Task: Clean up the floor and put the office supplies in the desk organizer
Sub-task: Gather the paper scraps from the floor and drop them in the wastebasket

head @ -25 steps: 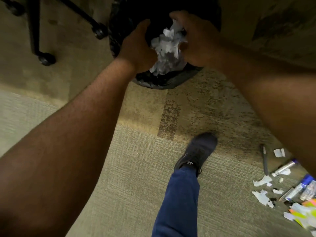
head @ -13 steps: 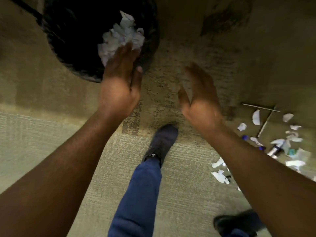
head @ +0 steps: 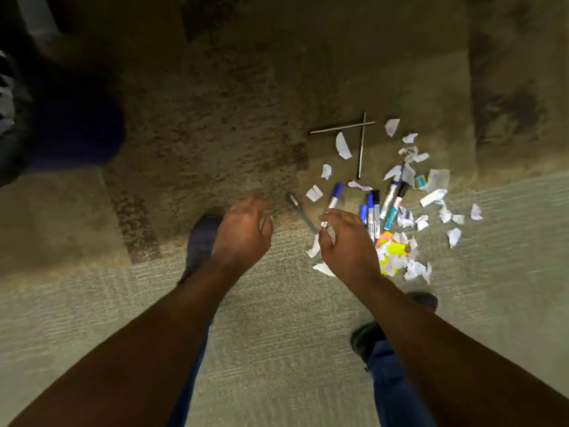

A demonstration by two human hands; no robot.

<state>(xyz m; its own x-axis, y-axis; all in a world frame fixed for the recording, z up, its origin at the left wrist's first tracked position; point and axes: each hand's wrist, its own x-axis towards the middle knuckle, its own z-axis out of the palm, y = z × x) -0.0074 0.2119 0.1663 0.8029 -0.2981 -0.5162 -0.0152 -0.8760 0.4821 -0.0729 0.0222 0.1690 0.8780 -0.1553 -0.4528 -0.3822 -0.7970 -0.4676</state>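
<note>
Both hands are empty and reach down over the carpet (head: 246, 87), which fits a person about to gather more of the spill on the floor. At the far left edge a dark bin (head: 18, 118) shows only in part, with pale scraps inside it, so I judge the paper goes there. Moving right, the left hand (head: 243, 232) hangs palm down with fingers loosely spread, holding nothing and touching nothing I can see. Just right of it a dark pen (head: 301, 212) lies slantwise on the carpet, between the two hands. The right hand (head: 346, 241) is likewise relaxed and part open, fingers lightly bent, hovering above a blue-capped marker (head: 334, 197) and some torn paper scraps (head: 317, 251); whether a fingertip touches them I cannot tell. Further right lie more markers (head: 374, 214) side by side, bright sticky notes (head: 394, 248) under a heap of scraps, and on the far side two thin grey rods (head: 361, 146) crossed over each other. Everything is strewn loosely, as if dropped, and no desk organizer is in view, so the supplies wait on the floor
</note>
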